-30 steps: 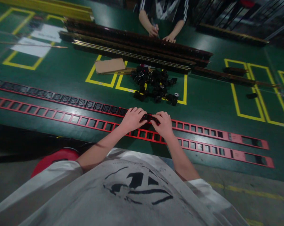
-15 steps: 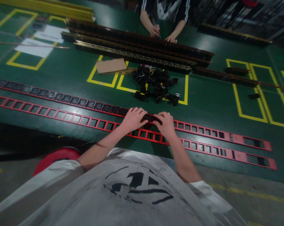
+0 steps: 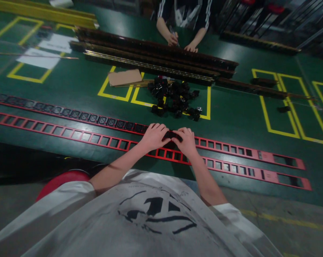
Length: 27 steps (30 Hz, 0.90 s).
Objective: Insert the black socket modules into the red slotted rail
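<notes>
So on the worktop (image 3: 236, 119), from the hands (image 3: 156, 137): far frame (image 3: 255, 154) runs roughly 9 to 3 o'clock, inserts (image 3: 85, 116) in its 9 side, near frame (image 3: 173, 155) at 6, parts pile (image 3: 177, 93) at 12, rails (image 3: 156, 53) behind that, cardboard (image 3: 125, 77) at 11.

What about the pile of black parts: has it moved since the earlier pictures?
No, the pile of black parts shows no visible shift against the yellow tape outline partly beneath it.

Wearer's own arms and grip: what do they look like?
Left grip and right grip: bare, ungloved. Forearms bare, no watch or cables visible. Sleeves loose, greyish white, ending near the elbows; matching shirt with black front print.
</notes>
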Motion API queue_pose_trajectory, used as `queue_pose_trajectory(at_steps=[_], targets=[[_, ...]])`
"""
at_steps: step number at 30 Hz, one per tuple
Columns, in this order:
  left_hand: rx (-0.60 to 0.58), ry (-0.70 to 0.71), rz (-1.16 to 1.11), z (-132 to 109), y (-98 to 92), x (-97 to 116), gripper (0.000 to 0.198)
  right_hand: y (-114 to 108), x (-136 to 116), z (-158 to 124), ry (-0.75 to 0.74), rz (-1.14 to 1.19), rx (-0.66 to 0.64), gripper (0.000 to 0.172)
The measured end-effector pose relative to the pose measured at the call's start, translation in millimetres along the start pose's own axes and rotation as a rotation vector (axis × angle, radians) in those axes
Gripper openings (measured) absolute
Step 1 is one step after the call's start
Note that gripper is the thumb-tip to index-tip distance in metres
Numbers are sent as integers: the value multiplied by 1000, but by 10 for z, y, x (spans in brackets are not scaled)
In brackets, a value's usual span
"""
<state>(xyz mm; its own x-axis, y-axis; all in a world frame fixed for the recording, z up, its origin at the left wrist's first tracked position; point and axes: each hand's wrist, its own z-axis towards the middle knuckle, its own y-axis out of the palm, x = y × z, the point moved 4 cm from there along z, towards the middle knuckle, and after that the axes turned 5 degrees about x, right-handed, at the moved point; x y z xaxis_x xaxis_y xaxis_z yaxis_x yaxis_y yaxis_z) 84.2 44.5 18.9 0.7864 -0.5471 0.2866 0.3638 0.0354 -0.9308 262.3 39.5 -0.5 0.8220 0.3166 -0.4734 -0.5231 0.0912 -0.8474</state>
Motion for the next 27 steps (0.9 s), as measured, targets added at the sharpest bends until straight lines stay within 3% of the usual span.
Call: queue_pose_trajectory(at_steps=[4, 11, 15, 20, 27], targets=[[-24, 26, 14, 84, 73, 106, 28, -1, 92, -9, 97, 201, 83, 47], [45, 53, 9, 57, 142, 146, 29, -49, 377, 32, 295, 466, 283, 44], [64, 89, 3, 36, 122, 161, 28, -214, 693, 232, 334, 317, 436, 47], [57, 83, -3, 42, 114, 155, 27, -255, 901, 484, 277, 104, 372, 53], [88, 89, -2, 41, 136, 137, 28, -149, 923, 440, 285, -32, 358, 59]])
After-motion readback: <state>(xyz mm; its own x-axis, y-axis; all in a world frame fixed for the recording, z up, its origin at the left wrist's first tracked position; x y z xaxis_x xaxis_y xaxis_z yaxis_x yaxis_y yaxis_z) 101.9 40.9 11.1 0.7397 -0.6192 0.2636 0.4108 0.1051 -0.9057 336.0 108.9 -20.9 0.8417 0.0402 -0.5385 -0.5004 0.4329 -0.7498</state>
